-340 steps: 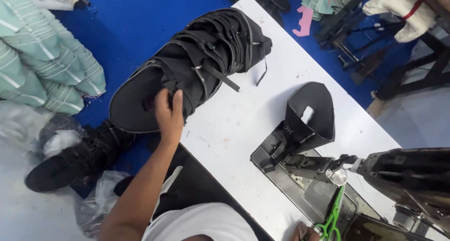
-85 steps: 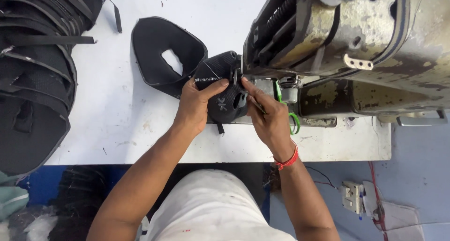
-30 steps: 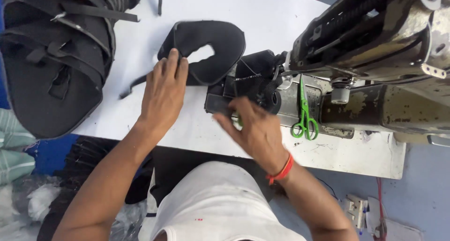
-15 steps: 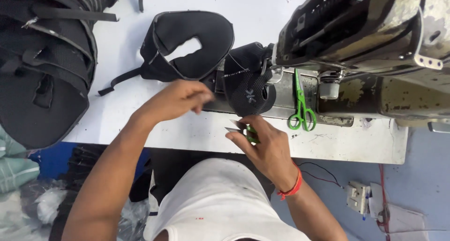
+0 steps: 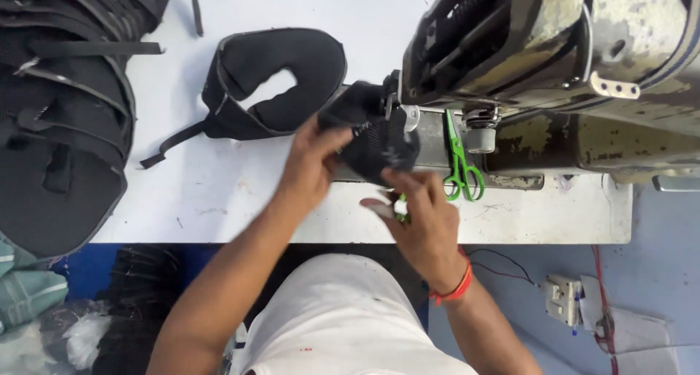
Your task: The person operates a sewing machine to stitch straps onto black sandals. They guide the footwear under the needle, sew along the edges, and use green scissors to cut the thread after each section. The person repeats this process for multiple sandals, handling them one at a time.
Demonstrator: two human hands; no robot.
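Observation:
My left hand [image 5: 310, 163] grips the edge of a small black fabric piece [image 5: 372, 131] lying on the bed of an industrial sewing machine [image 5: 554, 54], close to its needle. My right hand [image 5: 419, 215] is at the lower edge of the same piece; something small and green [image 5: 399, 209] shows in its fingers, too blurred to identify. A black U-shaped padded piece [image 5: 281, 80] with a strap lies on the white table [image 5: 219, 200] just left of my hands.
A tall stack of black padded pieces with straps [image 5: 65, 105] fills the table's left side. Green-handled scissors [image 5: 459, 160] lie on the machine bed right of my hands. Bags and a dark pile sit on the floor at lower left; a power box [image 5: 565, 302] at lower right.
My left hand has moved right from the table onto the small black piece. My right hand has risen to the piece's lower edge. The view has shifted slightly.

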